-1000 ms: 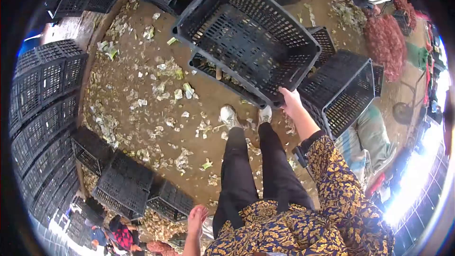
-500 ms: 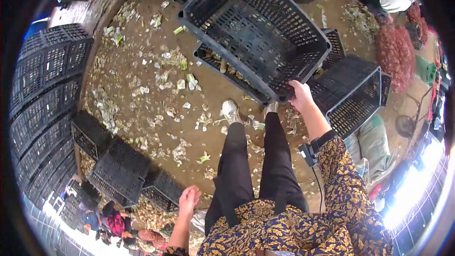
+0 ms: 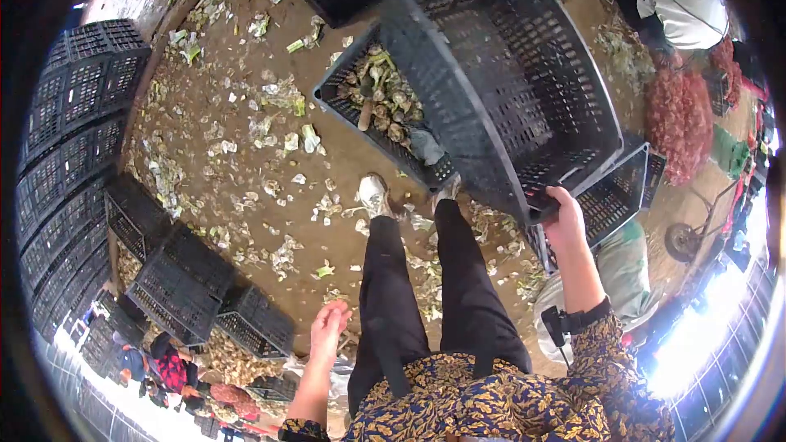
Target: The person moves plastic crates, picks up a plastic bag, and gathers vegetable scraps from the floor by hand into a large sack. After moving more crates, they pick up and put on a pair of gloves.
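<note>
My right hand (image 3: 565, 225) grips the near corner rim of a black plastic crate (image 3: 475, 115). That crate is tilted, with slotted walls and nothing seen inside. Under and left of it sits a lower black crate (image 3: 332, 86) holding brownish roots or bulbs (image 3: 393, 98), some with green stalks. A wooden handle (image 3: 366, 115) lies on these, and a grey cloth-like piece (image 3: 426, 147) rests near the end. My left hand (image 3: 329, 327) hangs over the floor beside my leg, fingers loosely extended, holding nothing.
Vegetable scraps litter the brown floor (image 3: 246, 180). Stacked black crates (image 3: 74, 147) line the left, with more crates (image 3: 180, 278) lower left. Red mesh sacks (image 3: 679, 123) and a pale sack (image 3: 626, 266) stand right. A person in a white garment (image 3: 684, 4) is at upper right.
My right hand has swung the held crate to the right and tipped it, uncovering more of the lower crate's contents. My left hand stays low, beside my leg.
</note>
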The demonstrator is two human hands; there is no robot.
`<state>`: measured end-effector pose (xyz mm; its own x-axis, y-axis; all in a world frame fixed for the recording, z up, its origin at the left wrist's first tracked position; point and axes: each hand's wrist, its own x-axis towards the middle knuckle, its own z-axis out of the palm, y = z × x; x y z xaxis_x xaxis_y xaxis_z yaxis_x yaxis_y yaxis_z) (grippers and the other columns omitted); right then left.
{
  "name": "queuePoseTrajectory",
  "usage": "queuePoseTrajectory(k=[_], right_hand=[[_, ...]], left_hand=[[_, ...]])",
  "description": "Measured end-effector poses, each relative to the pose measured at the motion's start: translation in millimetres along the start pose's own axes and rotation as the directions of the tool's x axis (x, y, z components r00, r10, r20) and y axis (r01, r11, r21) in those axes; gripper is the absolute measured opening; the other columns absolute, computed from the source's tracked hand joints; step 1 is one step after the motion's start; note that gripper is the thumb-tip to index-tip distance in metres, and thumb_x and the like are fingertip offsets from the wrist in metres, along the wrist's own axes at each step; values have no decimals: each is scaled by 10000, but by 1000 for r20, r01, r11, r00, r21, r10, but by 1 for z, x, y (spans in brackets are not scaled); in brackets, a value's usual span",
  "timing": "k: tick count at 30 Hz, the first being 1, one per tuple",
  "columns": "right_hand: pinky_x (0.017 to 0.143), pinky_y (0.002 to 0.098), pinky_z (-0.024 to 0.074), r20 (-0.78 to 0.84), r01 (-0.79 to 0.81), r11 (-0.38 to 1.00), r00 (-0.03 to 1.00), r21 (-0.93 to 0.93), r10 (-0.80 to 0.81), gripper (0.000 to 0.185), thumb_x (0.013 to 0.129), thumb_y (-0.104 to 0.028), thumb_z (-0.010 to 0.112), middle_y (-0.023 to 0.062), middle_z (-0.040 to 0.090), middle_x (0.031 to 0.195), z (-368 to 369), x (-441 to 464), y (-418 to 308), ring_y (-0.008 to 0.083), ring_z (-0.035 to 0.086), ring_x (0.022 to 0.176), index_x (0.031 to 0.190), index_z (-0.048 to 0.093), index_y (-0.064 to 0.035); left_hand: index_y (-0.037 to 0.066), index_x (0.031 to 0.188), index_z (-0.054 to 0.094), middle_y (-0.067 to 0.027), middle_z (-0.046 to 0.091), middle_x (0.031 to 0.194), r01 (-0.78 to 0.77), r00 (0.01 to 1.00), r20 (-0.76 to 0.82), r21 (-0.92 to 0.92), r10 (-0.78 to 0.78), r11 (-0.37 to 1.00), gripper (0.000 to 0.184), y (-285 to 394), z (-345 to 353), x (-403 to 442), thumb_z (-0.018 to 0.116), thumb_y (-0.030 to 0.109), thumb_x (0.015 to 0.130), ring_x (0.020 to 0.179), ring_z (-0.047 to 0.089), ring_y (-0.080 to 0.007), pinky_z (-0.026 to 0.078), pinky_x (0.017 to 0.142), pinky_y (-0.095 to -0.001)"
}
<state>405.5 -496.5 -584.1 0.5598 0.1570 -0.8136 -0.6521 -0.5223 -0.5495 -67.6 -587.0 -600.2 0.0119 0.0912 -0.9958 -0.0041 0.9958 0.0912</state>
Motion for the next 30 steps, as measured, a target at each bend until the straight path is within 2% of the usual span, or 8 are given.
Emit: queuePoseTrajectory(k=[2,8,13,18,22,24,26,30], right_hand=[[679,359,543,34,-52,999,998,-8,52,86,809,-57,522,110,637,812,-9,11,-8,228,636,742,861,554,4],[741,549,518,46,-84,996,996,28,82,128,817,-108,545,144,561,945,28,25,-40,299,582,870,894,521,-9],[705,487,556,47,-107,994,993,-25,108,228,841,-118,511,180,564,927,66,25,-49,317,608,808,979,499,63],[755,414,544,137,-186,980,975,69,175,175,836,-66,509,131,596,959,-5,15,-14,273,611,852,985,519,26],[729,337,524,42,-146,988,988,-50,149,220,808,-36,500,117,617,941,-30,2,6,235,622,860,1020,538,8],[730,338,519,154,-136,970,974,-202,168,271,797,-38,502,112,614,962,-30,-7,1,215,620,844,1064,533,5],[786,346,498,222,-97,977,965,-190,139,302,806,-52,492,123,617,962,-17,-21,6,227,608,866,1094,522,35],[848,390,491,234,-104,966,959,-239,161,464,795,-18,499,134,566,1091,-2,-49,28,260,575,981,1251,411,-8]], left_hand=[[78,1181,523,-59,577,1168,6,1000,-11,15,-6,1000,305,6,15,-5,492,256,936,1018,578,-160,440,863,-272],[61,1180,516,-80,567,1177,-28,999,-16,-27,27,999,315,19,56,-15,493,255,933,1015,579,-165,438,874,-275],[38,1180,519,-93,582,1143,-103,993,43,-146,110,984,344,22,91,-24,514,267,924,1025,578,-178,439,853,-267],[49,1172,524,-78,571,1166,-96,988,100,-204,118,974,292,36,125,-31,475,222,942,1052,569,-181,430,898,-299],[43,1187,517,-76,559,1184,-277,940,162,-157,302,948,297,37,140,-9,497,198,935,1063,559,-180,418,914,-296],[37,1207,504,-71,548,1202,-255,937,189,-208,295,944,311,44,153,4,527,149,917,1063,548,-181,400,940,-307],[41,1245,479,-82,513,1252,-336,890,237,-239,390,911,361,60,163,10,550,93,894,1095,514,-193,377,968,-323],[68,1427,161,-105,214,1459,-376,849,316,-203,424,904,746,124,176,3,600,34,824,1246,345,-224,332,1012,-337]])
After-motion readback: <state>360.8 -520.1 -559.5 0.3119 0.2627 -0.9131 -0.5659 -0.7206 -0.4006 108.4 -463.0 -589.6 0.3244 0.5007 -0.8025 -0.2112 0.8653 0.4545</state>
